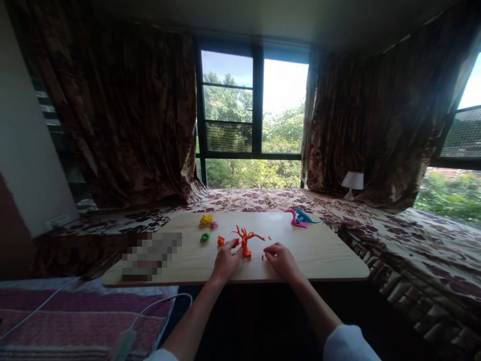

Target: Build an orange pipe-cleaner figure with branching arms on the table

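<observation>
On the table stands an orange modelling-clay tree (pixel 245 246), upright, with a thick trunk and thin branches spreading at the top; one long branch reaches right. My left hand (pixel 226 261) is closed at the left side of its trunk, steadying it with thumb and fingers. To the right of the tree, my right hand (pixel 281 259) hovers low over the tabletop with thumb and forefinger pinched; whatever lies between them is too small to make out. Small orange clay bits (pixel 262 257) lie by the right fingertips. An orange clay lump (pixel 221 240) sits just beyond my left hand.
The pale wooden table (pixel 319 260) also carries green clay (pixel 205 237), yellow clay (pixel 206 219), pink clay (pixel 214 224), and pink (pixel 292 217) and blue clay figures (pixel 306 217) at back right. A blurred-out item (pixel 150 255) lies left. A lamp (pixel 352 183) stands beyond.
</observation>
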Motion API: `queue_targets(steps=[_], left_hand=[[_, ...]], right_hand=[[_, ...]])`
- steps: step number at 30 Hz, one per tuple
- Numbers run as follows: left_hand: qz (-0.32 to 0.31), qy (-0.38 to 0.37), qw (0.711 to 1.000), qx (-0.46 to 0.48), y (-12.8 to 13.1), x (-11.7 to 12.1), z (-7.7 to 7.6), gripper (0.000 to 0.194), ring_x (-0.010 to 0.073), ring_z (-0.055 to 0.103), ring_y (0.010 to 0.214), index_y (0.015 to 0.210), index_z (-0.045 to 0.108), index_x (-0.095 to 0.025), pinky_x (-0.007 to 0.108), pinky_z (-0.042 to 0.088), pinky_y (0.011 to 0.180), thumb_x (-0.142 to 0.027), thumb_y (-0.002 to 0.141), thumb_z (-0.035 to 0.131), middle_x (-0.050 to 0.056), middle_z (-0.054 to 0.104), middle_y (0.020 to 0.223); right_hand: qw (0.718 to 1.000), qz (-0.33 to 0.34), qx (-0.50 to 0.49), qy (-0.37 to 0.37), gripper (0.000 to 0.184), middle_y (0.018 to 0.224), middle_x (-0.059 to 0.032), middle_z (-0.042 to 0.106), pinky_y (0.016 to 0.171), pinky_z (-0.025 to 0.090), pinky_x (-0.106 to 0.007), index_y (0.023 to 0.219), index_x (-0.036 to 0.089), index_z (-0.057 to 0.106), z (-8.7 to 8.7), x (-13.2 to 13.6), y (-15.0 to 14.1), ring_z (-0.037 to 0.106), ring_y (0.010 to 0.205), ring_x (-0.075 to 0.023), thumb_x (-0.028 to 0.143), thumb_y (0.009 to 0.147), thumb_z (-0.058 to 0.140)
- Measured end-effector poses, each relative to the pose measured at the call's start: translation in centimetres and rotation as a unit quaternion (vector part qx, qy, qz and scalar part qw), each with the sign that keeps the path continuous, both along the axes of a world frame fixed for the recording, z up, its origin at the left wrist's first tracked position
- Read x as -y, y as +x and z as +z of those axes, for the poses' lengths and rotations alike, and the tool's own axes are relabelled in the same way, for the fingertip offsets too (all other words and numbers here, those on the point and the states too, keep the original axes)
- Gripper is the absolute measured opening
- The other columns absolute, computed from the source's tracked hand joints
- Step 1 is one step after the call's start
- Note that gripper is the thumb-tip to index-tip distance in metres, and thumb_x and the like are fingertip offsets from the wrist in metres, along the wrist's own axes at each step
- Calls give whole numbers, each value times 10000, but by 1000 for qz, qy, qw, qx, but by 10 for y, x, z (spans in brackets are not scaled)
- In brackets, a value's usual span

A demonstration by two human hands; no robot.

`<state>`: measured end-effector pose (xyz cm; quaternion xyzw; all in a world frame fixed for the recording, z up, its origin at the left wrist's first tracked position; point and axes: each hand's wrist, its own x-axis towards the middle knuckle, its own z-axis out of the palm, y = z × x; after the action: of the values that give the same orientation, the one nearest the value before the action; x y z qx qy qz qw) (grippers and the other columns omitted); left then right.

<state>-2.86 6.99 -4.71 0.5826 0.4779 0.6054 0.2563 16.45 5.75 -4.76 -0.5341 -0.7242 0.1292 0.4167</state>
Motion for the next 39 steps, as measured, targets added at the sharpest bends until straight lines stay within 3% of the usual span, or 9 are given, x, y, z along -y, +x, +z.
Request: queue_targets(steps=[3,7,11,14,17,28,39], left_hand=[[33,37,998,-39,-2,18,-3,297,198,563,946,960,631,-182,336,399,880,-294,692,569,63,626,998],[29,54,997,-37,8,42,-4,214,183,574,893,880,645,-199,306,425,834,-295,742,514,44,629,930],[3,38,999,-36,28,45,-3,213,183,587,823,863,647,-189,299,449,754,-309,733,529,51,635,883],[3,30,997,-70,38,42,-3,201,174,585,748,840,647,-186,295,444,712,-312,720,547,50,634,827],[9,32,993,-117,42,41,-4,177,164,570,693,792,645,-197,286,426,680,-322,730,538,40,622,762],[1,-14,990,-138,45,38,-5,196,173,581,697,763,647,-209,274,391,657,-341,742,504,38,655,745],[-106,-53,990,-72,37,38,5,283,170,566,703,739,640,-171,258,408,666,-416,734,498,24,639,703]], right_hand=[[998,-34,52,14,202,857,-53,633,730,387,-264,863,229,696,-1,1,-7,565,795,-171,251,737,540],[997,-47,59,23,139,788,-48,636,742,375,-282,738,225,698,-1,1,-15,556,794,-184,252,709,565],[996,28,-83,-13,177,722,-37,651,670,422,-281,742,189,672,-1,2,-14,576,687,-166,327,721,564],[968,124,-215,-42,245,736,-47,669,656,457,-298,791,166,666,-1,4,-11,600,700,-185,381,708,585],[943,173,-279,-58,253,767,-57,679,694,467,-316,791,161,671,1,7,-11,614,740,-202,380,671,630],[955,161,-245,-35,310,747,-59,675,685,469,-322,755,175,695,6,13,-12,605,739,-213,462,699,592],[950,190,-246,-24,191,686,-19,639,605,440,-266,742,170,659,3,13,-12,560,636,-151,352,706,614]])
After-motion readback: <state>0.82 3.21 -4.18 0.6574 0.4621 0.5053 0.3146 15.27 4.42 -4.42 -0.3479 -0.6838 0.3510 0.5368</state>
